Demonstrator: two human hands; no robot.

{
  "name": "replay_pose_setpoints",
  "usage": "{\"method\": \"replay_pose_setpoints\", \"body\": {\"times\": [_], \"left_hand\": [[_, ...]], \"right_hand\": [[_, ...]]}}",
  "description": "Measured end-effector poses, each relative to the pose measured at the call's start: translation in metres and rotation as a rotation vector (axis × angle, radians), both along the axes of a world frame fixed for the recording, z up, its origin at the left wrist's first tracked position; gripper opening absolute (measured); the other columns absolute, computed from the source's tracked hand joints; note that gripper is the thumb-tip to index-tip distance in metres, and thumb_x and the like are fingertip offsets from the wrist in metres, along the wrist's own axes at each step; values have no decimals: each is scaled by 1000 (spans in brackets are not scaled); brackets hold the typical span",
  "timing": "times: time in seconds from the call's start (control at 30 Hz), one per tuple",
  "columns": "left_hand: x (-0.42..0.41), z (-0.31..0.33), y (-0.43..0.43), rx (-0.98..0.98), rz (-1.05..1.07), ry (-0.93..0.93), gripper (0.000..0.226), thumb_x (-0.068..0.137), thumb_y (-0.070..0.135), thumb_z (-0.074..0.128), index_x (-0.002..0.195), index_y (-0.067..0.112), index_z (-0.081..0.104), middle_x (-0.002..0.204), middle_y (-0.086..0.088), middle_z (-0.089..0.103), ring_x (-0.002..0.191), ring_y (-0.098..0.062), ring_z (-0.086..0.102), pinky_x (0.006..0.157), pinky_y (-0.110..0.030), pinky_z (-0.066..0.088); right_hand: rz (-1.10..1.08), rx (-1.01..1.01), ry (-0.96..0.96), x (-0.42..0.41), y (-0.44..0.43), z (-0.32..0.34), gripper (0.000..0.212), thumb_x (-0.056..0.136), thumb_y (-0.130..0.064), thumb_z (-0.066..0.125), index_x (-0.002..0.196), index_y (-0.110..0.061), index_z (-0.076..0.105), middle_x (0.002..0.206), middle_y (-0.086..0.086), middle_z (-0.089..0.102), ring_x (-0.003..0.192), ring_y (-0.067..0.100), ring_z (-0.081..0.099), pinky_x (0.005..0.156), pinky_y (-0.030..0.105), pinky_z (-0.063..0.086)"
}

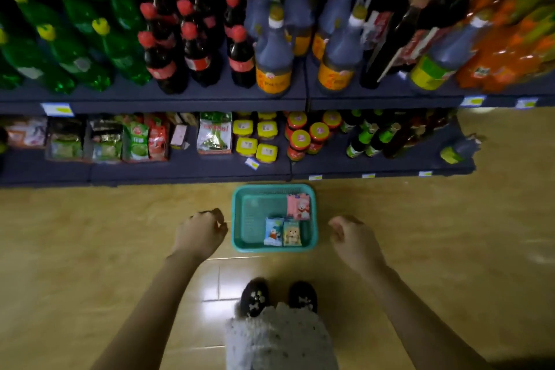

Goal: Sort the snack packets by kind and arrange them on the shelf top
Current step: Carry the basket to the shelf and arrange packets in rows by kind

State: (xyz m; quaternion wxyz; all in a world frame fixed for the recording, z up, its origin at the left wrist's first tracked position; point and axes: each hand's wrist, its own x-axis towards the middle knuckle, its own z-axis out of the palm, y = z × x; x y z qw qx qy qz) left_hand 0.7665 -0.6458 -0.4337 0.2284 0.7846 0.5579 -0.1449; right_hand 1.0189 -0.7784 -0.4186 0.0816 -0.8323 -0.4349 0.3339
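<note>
A teal plastic basket (241, 219) stands on the floor in front of the shelves. Inside it lie three snack packets: a pink one (298, 206) at the back right, a blue one (273, 231) and a green one (292, 233) side by side at the front. My left hand (200, 233) hangs to the left of the basket, fingers loosely curled and holding nothing. My right hand (351, 237) hangs to the right of the basket, also loosely curled and holding nothing. Neither hand touches the basket.
Dark shelves (180, 173) run across the view. The upper shelf holds green, red-capped and sauce bottles (273, 51). The lower shelf holds snack bags (214, 135), yellow-lidded jars (255, 144) and small bottles. My feet (277, 297) stand on the tan tiled floor.
</note>
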Motion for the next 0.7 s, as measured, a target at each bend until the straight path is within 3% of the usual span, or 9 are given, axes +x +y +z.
{"method": "replay_pose_setpoints", "body": {"times": [0.13, 0.47, 0.7], "left_hand": [[31, -81, -1, -93, 41, 59, 27, 93, 30, 43, 112, 21, 59, 114, -5, 66, 103, -27, 61, 81, -31, 49], [48, -345, 15, -186, 39, 134, 27, 92, 27, 42, 108, 16, 60, 113, -10, 65, 101, -30, 63, 80, -35, 50], [59, -534, 21, -129, 31, 89, 24, 91, 25, 44, 105, 15, 61, 112, -14, 65, 104, -34, 61, 81, -36, 48]], "right_hand": [[23, -77, 75, 18, 24, -85, 22, 89, -13, 57, 111, -11, 63, 110, 4, 69, 97, 17, 65, 79, 22, 49], [-53, -140, 283, 4, 54, -380, 17, 87, -9, 60, 102, -2, 65, 104, 15, 69, 99, 30, 64, 88, 41, 51], [100, -51, 223, -5, 79, -554, 43, 84, -24, 67, 121, -4, 57, 121, 11, 62, 111, 25, 59, 92, 29, 45]]}}
